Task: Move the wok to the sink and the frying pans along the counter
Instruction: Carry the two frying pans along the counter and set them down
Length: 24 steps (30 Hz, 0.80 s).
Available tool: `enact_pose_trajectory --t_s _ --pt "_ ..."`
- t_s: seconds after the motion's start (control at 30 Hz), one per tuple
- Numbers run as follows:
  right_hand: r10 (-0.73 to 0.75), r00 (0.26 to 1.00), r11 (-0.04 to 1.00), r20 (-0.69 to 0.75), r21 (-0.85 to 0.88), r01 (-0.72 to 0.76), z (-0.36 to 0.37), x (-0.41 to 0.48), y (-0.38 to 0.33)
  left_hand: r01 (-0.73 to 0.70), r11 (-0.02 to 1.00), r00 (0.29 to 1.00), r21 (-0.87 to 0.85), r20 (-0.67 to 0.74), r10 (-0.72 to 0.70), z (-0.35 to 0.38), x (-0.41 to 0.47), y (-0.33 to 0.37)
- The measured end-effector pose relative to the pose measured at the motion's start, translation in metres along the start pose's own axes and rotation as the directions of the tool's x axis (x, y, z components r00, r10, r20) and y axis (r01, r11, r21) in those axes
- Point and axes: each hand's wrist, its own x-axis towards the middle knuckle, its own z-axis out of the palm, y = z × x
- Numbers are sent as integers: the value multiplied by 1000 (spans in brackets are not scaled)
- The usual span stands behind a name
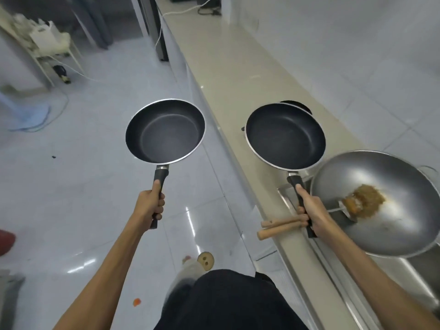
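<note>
Head view shows our left hand [149,206] wrapped around the handle of one frying pan [165,131] held over the floor, our right hand [309,210] gripping the second pan [285,135] above the tabletop [238,75]. The wok [378,202] already sits at the sink [414,270] — so we judge the pan-carrying step underway, next calling for level placement further along.

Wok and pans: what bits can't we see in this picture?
- Wok: far right rim cut off by the picture's edge.
- Sink: mostly hidden under the wok.
- Round black thing on the counter: covered by the right hand's pan.
- Brown food: too blurry to name.
</note>
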Motion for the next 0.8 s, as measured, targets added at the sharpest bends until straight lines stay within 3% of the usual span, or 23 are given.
enact_pose_trajectory --t_s 0.3,0.57,0.8 --pt "18 998 999 -66 45 -15 126 105 -105 -8 998 996 58 90 3 -24 189 95" --pt "87 988 980 -129 191 -62 254 165 -192 -41 977 985 210 173 5 -73 344 210" --pt "123 971 971 -205 228 -75 309 233 -246 -94 966 965 241 259 30 -43 467 297"
